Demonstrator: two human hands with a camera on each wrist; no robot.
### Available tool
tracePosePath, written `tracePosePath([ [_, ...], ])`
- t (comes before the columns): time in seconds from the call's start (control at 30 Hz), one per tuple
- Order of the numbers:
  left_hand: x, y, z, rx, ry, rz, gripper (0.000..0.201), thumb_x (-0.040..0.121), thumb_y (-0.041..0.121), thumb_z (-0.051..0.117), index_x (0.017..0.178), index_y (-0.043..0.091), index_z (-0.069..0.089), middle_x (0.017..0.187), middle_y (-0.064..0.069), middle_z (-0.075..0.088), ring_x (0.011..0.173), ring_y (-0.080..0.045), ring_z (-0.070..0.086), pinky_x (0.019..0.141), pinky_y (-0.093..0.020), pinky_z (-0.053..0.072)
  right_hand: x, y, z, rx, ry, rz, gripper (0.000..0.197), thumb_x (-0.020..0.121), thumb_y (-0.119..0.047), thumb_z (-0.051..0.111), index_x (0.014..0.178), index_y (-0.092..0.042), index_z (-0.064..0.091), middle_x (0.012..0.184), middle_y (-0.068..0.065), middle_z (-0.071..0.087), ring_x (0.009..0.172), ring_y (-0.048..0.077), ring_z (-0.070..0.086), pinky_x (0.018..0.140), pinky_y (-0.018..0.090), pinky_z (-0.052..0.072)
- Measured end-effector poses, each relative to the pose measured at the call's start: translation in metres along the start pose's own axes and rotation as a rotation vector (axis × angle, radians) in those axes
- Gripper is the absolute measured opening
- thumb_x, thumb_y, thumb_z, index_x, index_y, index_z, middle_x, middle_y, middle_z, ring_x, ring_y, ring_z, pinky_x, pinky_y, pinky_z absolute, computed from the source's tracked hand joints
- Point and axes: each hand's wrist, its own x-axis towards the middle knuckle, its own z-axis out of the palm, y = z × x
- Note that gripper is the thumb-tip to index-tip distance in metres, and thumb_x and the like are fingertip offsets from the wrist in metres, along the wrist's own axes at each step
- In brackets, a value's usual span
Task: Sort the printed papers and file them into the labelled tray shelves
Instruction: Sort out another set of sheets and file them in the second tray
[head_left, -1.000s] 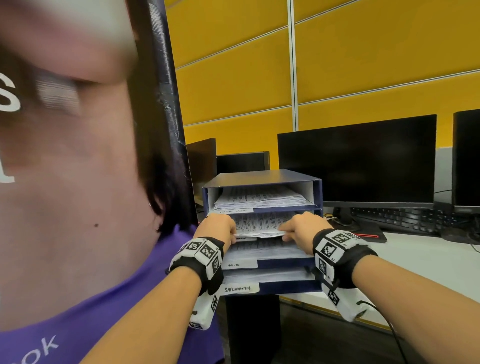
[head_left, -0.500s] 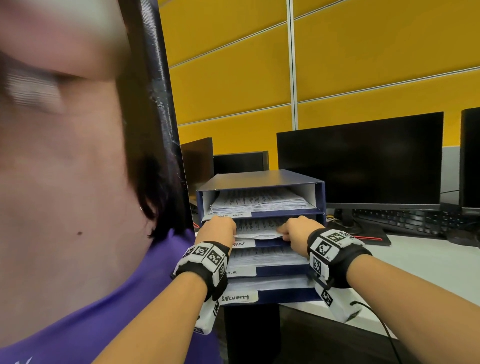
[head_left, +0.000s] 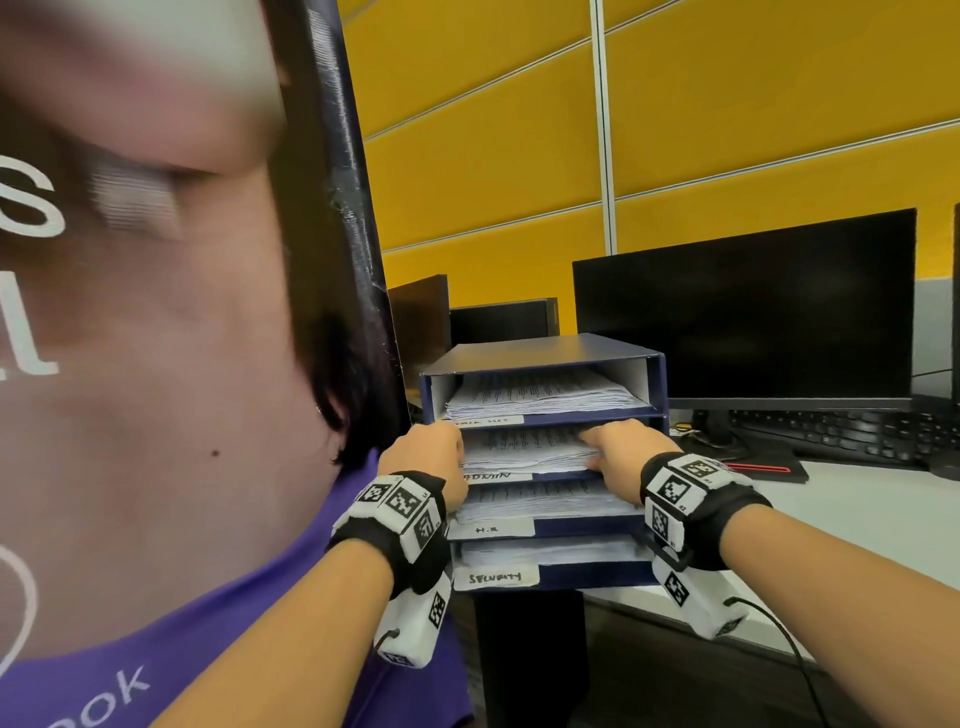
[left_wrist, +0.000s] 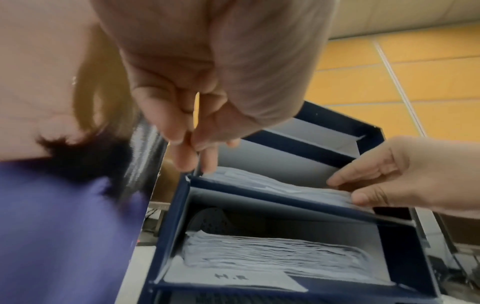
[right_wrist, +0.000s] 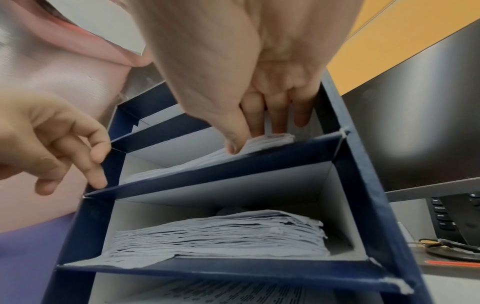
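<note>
A dark blue tray unit (head_left: 545, 348) with several stacked shelves stands at the desk's left end. Its lower shelves carry the labels ADMIN (head_left: 491, 475), H.R (head_left: 488, 530) and SECURITY (head_left: 496, 578); the top label is unreadable. Every shelf holds printed papers. Both hands are at the ADMIN shelf. My right hand (head_left: 618, 452) (right_wrist: 249, 139) pinches the right front corner of that shelf's paper stack (head_left: 524, 449) (left_wrist: 272, 185), fingers on top and thumb at the front edge. My left hand (head_left: 431, 452) (left_wrist: 192, 162) touches the stack's left front corner with straight fingertips.
A large printed board (head_left: 156, 364) showing a person in a purple shirt stands close on the left. A black monitor (head_left: 743, 312) and keyboard (head_left: 841, 431) sit on the white desk (head_left: 857, 519) to the right of the trays. Yellow wall panels are behind.
Both hands have stayed at the ADMIN shelf. The paper stack has slid a little deeper into it.
</note>
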Motion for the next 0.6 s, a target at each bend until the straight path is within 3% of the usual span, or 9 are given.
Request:
tracePosePath([
  [0.13,-0.005,-0.01,0.008,-0.248,-0.136,-0.05,0.027,0.071,0.006,0.048,0.089,0.025,0.044,0.098,-0.002,0.063,0.084,-0.023,0.062,0.066,-0.034,0.056,-0.013,0.003,-0.004,-0.025,0.098,0.004,0.029,0.087,-0.012,0.051,0.111,-0.023,0.062,0.112,0.006,0.064,0.099,0.027,0.061,0.084,0.039,0.053],
  [0.23,-0.006,-0.01,0.012,-0.356,-0.168,-0.052,0.031,0.072,0.004,0.045,0.095,0.024,0.041,0.104,-0.005,0.06,0.079,-0.024,0.062,0.053,-0.03,0.048,-0.023,0.006,-0.004,-0.094,0.133,-0.019,0.036,0.083,-0.01,0.053,0.113,-0.027,0.062,0.117,0.0,0.057,0.108,0.023,0.054,0.087,0.038,0.051],
  [0.33,-0.005,-0.008,0.015,-0.371,-0.19,-0.065,0.037,0.073,0.002,0.045,0.102,0.023,0.036,0.106,-0.007,0.059,0.065,-0.025,0.057,0.052,-0.03,0.046,-0.031,0.007,-0.003,-0.165,0.066,-0.061,0.039,0.083,-0.01,0.05,0.117,-0.027,0.06,0.123,-0.002,0.052,0.114,0.022,0.047,0.089,0.038,0.048],
  [0.6,0.0,-0.003,0.024,-0.347,-0.211,-0.077,0.046,0.076,-0.003,0.045,0.111,0.021,0.029,0.116,-0.009,0.054,0.068,-0.026,0.058,0.052,-0.03,0.046,-0.027,0.007,0.002,-0.203,-0.02,-0.084,0.045,0.082,-0.01,0.05,0.124,-0.025,0.054,0.129,-0.003,0.046,0.115,0.022,0.041,0.088,0.038,0.047],
])
